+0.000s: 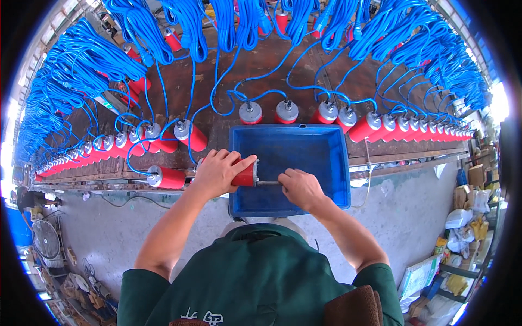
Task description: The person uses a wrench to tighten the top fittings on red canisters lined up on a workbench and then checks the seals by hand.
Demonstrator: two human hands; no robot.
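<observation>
My left hand [217,174] is wrapped over a red cylinder [247,174], lying on its side across the left edge of a blue plastic bin [345,174]. A thin metal rod [268,183] points right from the cylinder's grey end, over the bin. The far end of this rod lies in the closed fingers of my right hand [299,188]; whether it is a shaft or a separate tool I cannot tell. Another red cylinder [171,177], with a grey cap and a blue cable, lies just left of my left hand. My left palm hides part of the held cylinder.
Capped red cylinders line the brown table [261,70] on both sides, several standing behind the bin, among them a red cylinder [286,112]. Blue cables run from them to coiled bundles [185,27] along the far side. Boxes and bags [462,228] pile up at the right.
</observation>
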